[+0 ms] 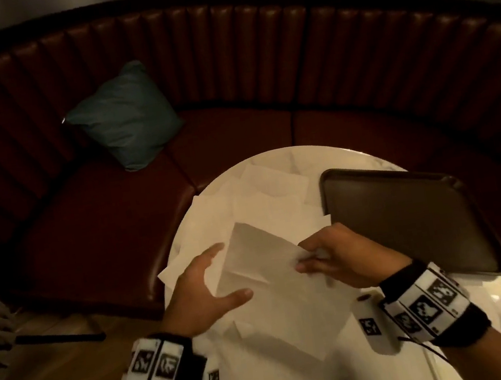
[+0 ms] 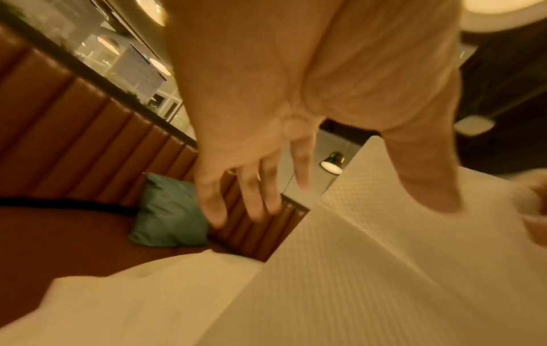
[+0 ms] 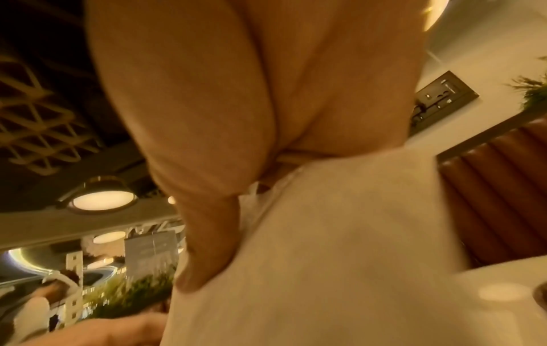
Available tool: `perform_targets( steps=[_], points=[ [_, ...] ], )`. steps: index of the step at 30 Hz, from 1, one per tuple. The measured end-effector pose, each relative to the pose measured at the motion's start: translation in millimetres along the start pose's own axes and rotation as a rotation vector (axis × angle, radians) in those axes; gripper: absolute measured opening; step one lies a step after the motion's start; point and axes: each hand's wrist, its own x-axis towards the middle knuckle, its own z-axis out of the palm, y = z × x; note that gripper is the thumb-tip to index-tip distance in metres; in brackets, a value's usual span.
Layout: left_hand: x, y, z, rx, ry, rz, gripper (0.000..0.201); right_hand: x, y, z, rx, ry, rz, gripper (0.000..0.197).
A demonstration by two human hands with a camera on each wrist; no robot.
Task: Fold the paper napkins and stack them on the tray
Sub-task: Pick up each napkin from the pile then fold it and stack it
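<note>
A white paper napkin point(image 1: 258, 253) point(image 2: 384, 269) point(image 3: 340, 234) is lifted off the round white table point(image 1: 309, 155). My right hand point(image 1: 323, 253) point(image 3: 207, 234) pinches its right edge between thumb and fingers. To the napkin's left, my left hand point(image 1: 210, 280) point(image 2: 296, 175) has spread, straight fingers and holds nothing; whether it touches the napkin I cannot tell. Several unfolded napkins point(image 1: 263, 197) lie spread over the table's left half. The dark brown tray point(image 1: 409, 218) sits bare on the table's right side.
A curved dark red booth seat point(image 1: 234, 133) wraps the far side of the table, with a teal cushion point(image 1: 124, 117) point(image 2: 168, 215) on it. Wood floor shows to the left below the table edge.
</note>
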Motion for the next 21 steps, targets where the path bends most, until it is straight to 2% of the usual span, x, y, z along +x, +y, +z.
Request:
perform_targets(
  steps=[2,4,5,7,9,10,12,14,17,21],
  points=[
    [9.6,30.0,6.9,-0.099,-0.203,0.041,0.041,-25.8,-7.7,-23.2,-0.099,-0.028,-0.071,0.015],
    [13.4,52.2,18.9,-0.094,-0.249,0.067,0.017,-48.8,-4.3,-45.0,-0.103,0.0,-0.131,0.016],
    [14.5,60.8,24.9,-0.104,-0.25,0.087,0.013,-58.6,-1.2,-54.3,-0.07,0.052,-0.141,0.014],
    [13.1,77.9,37.2,-0.175,-0.249,0.117,0.019,-76.8,18.9,-70.6,0.014,0.258,-0.136,0.015],
    [11.8,92.8,47.3,-0.254,-0.253,0.136,0.026,-99.0,41.5,-78.1,0.178,0.469,-0.089,0.035],
    [11.6,99.7,51.5,-0.294,-0.259,0.14,0.027,-109.5,54.4,-75.8,0.358,0.494,-0.061,0.048],
    [12.0,111.2,58.9,-0.352,-0.274,0.141,0.026,-125.0,75.0,-58.9,0.694,0.403,0.008,0.063],
    [12.5,119.6,66.1,-0.365,-0.277,0.137,0.024,-133.5,79.6,-41.4,0.714,0.338,0.011,0.052],
    [11.5,127.8,74.1,-0.34,-0.249,0.13,0.023,-135.7,75.6,-34.1,0.713,0.483,-0.014,0.025],
    [6.7,135.7,80.6,-0.368,-0.273,0.143,0.018,-136.3,78.1,-44.0,0.711,0.605,-0.088,0.018]
  ],
)
